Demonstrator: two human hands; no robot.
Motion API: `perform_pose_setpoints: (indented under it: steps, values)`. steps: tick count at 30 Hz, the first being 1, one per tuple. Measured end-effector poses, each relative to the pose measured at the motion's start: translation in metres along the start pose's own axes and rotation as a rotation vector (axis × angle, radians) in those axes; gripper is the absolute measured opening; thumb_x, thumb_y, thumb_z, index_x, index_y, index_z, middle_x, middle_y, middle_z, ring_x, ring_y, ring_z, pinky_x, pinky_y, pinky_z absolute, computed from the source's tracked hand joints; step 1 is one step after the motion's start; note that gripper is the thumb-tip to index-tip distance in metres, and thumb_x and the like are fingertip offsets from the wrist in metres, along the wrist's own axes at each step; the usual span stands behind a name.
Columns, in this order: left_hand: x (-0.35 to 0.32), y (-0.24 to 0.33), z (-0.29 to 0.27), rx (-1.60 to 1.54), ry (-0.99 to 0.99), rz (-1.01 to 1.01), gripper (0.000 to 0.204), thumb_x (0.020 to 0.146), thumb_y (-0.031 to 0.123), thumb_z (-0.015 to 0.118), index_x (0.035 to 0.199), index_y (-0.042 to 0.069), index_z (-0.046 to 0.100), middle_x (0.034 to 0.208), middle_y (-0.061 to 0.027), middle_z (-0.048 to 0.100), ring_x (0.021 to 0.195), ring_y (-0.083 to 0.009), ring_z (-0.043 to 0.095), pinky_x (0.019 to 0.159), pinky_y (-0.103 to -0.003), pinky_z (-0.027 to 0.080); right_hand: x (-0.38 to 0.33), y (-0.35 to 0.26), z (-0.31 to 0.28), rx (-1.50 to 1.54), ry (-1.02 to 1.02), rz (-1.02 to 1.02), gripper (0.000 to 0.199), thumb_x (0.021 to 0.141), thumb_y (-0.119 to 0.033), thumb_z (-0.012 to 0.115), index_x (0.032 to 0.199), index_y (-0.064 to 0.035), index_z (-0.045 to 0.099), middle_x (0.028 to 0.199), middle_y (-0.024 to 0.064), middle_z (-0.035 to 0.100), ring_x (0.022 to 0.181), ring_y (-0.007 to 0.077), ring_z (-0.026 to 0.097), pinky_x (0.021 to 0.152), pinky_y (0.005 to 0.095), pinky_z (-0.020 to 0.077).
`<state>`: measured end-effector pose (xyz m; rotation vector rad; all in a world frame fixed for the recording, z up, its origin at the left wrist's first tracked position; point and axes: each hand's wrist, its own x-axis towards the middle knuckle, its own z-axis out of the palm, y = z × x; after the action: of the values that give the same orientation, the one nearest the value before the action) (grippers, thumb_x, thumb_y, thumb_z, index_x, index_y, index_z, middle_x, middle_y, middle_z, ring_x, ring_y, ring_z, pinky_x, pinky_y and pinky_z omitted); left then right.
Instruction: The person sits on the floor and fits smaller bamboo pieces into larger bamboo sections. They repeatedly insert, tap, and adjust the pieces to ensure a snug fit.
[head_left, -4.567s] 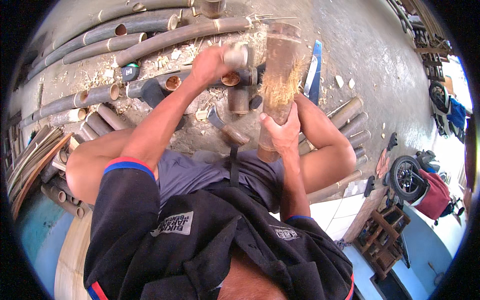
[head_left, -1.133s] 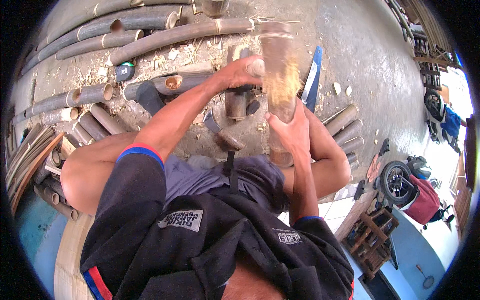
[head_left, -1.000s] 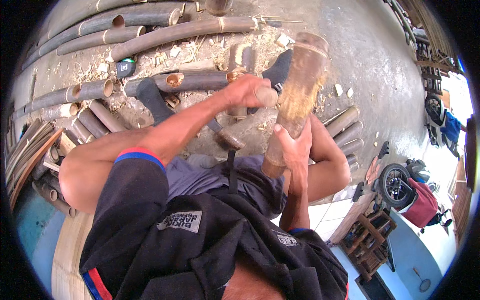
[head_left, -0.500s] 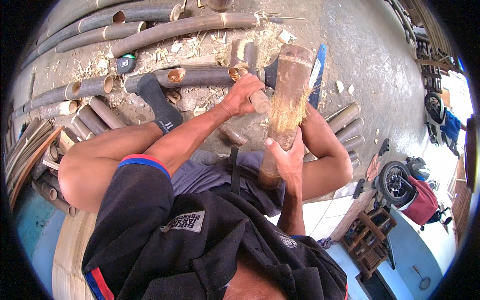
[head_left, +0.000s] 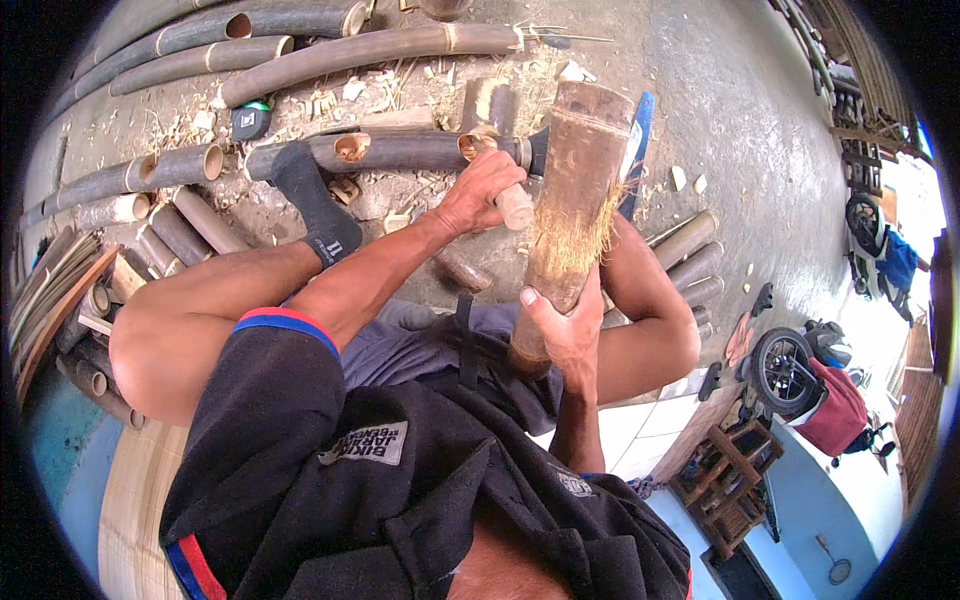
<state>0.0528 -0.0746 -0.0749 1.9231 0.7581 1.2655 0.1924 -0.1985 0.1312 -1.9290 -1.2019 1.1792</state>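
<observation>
My left hand (head_left: 482,190) is closed around the wooden handle (head_left: 515,207) of a hand tool that looks like a chisel. Its working end points into a cut hole in a dark bamboo pole (head_left: 410,152) lying across the ground in front of me; the blade itself is hidden. In my right hand (head_left: 568,330), a thick bamboo length (head_left: 575,165) is gripped near its lower end and slants upward. Its middle is frayed into straw-coloured fibres, right beside the handle's butt; whether they touch I cannot tell. My socked left foot (head_left: 310,195) rests against the pole.
More bamboo poles (head_left: 370,60) lie farther off, some with holes. A tape measure (head_left: 251,121) sits among wood chips. A blue saw blade (head_left: 640,130) shows behind the upright bamboo. Cut bamboo pieces (head_left: 690,250) lie by my right knee, strips (head_left: 55,285) at far left.
The thick bamboo in my right hand has shifted slightly left, toward the tool handle. My left hand keeps its grip at the hole, almost unmoved.
</observation>
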Motion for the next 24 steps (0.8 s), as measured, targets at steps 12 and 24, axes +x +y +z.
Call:
perform_pose_setpoints:
  steps: [12, 24]
  values:
    - [-0.001, 0.005, -0.004, -0.011, -0.006, 0.014, 0.052, 0.056, 0.005, 0.078, 0.105, 0.006, 0.06, 0.094, -0.0113, 0.052, 0.091, -0.0341, 0.054, 0.083, -0.043, 0.044, -0.002, 0.005, -0.001, -0.036, -0.014, 0.024, 0.07, 0.077, -0.026, 0.081, 0.133, 0.0031, 0.05, 0.115, 0.0209, 0.07, 0.106, 0.0292, 0.068, 0.096, 0.0404, 0.051]
    - [0.004, -0.003, -0.004, -0.007, -0.068, -0.012, 0.054, 0.055, 0.005, 0.078, 0.105, 0.004, 0.06, 0.092, -0.0107, 0.051, 0.09, -0.0341, 0.051, 0.081, -0.042, 0.043, -0.004, 0.002, 0.0, -0.023, -0.024, 0.021, 0.071, 0.077, -0.023, 0.081, 0.134, 0.0034, 0.049, 0.115, 0.019, 0.07, 0.105, 0.0265, 0.068, 0.096, 0.0386, 0.0513]
